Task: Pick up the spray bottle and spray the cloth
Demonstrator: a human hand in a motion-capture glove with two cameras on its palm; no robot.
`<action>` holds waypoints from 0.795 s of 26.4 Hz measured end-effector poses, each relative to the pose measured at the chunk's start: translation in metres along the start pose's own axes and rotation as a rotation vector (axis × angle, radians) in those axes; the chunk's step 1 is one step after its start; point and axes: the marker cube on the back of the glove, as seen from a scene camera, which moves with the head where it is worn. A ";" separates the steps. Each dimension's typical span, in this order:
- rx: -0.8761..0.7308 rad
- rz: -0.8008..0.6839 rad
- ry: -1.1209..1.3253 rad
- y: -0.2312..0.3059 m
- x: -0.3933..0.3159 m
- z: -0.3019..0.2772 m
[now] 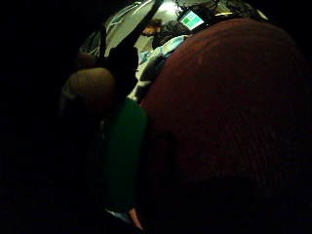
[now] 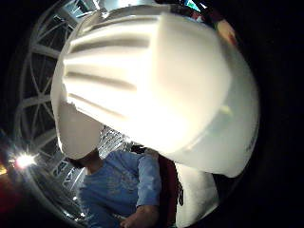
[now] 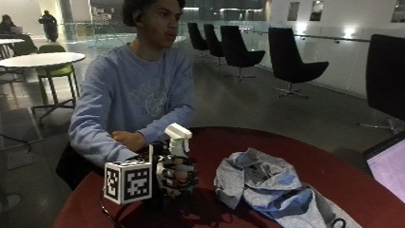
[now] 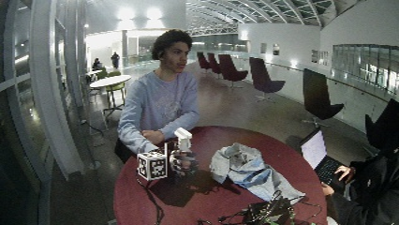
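Note:
A spray bottle [image 3: 177, 142] with a white trigger head stands upright over the near left part of the round red table [image 3: 265, 142]. My gloved right hand [image 3: 177, 176] grips its body, fingers curled round it. The nozzle points toward the crumpled grey and blue cloth [image 3: 272, 185], which lies on the table a short way to the right of the bottle. In the thumb side palm view the white spray head [image 2: 152, 80] fills most of the picture. The little finger side palm view shows the red table [image 1: 229, 107] close by and a fingertip [image 1: 90, 87]. In the wide outside view the bottle [image 4: 182, 145] and cloth [image 4: 246, 168] sit apart.
An open laptop [image 4: 318, 154] sits at the table's right edge, with another person's hand on it. Cables [image 4: 262, 213] and a small device lie at the near edge. My bare left forearm [image 3: 130, 140] rests on the far left rim.

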 end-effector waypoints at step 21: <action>-0.333 0.322 0.013 -0.058 -0.079 0.039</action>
